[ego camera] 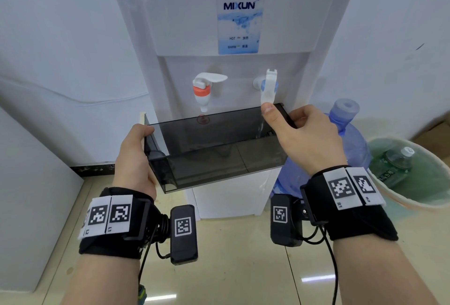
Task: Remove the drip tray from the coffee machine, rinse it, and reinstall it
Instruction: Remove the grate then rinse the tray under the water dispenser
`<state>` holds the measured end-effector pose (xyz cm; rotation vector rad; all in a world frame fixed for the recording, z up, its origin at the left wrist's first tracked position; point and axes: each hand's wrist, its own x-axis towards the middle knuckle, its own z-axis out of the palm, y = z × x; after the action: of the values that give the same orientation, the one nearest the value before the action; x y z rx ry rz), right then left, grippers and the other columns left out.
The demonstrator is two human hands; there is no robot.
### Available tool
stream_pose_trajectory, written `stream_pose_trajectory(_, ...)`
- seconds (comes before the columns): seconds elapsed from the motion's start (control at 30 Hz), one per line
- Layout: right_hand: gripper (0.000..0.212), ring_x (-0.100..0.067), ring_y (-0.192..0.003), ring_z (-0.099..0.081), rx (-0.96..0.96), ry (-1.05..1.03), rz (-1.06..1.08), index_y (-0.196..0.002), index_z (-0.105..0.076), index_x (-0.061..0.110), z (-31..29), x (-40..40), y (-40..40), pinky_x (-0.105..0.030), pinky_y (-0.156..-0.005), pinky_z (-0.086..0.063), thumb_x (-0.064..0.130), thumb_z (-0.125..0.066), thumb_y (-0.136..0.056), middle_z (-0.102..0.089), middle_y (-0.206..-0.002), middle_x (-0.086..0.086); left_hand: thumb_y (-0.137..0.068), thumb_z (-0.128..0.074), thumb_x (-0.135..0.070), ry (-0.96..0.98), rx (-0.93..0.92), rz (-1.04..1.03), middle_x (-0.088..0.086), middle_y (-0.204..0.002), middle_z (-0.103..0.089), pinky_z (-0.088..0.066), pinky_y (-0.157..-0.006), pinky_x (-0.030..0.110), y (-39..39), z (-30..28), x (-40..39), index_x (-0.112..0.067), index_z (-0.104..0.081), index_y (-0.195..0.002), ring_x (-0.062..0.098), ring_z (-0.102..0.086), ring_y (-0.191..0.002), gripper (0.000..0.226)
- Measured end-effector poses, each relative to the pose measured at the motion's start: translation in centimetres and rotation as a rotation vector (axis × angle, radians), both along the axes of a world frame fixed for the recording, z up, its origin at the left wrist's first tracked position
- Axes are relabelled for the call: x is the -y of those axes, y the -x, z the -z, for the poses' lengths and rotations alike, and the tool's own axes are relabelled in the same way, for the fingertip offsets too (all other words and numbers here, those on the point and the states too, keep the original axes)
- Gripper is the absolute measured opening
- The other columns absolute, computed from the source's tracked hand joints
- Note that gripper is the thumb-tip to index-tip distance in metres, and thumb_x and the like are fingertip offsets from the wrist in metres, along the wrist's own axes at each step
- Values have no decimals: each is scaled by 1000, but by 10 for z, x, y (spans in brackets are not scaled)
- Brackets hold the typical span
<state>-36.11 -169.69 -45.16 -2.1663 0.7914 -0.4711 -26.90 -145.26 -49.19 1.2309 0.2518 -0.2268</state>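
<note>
- Centrally, the drip tray (214,149), a smoky translucent trough, is held in the air in front of the dispenser (233,37), below its two taps; its long axis runs left to right, the right end slightly higher and farther away, the open side facing up.
- Left hand (136,158): fingers curled round the tray's left end, thumb on the top rim.
- Right hand (304,139): thumb pressing the white lever of the blue tap (267,85); its curled fingers touch the tray's right end.
- Red tap (203,90): above the tray's middle.
- Blue water bottle (348,139): on the floor, right of the dispenser.
</note>
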Motion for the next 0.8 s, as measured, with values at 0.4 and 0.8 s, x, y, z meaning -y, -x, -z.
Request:
stream_pose_trajectory(0.4,73,-18,-90,-62,-20,20,-14,-86,-55,29,-1,7,4,-36,-74,-44,96,-46,-59,-64,-87,14,-88,-59,-34,25,-21,-30,-1,-70,-74,-58,-51,30,8,0,6,-21,-72,-82,20,-72,-57,19)
stream_pose_trajectory(0.8,69,-20,-95,-63,-36,6,-44,-90,-57,29,-3,8,7,-39,-82,-50,92,-51,-64,-65,-91,11,-88,-59,-34,24,-30,-36,2,-71,-75,-59,-51,32,11,1,6,-20,-74,-85,21,-72,-57,21)
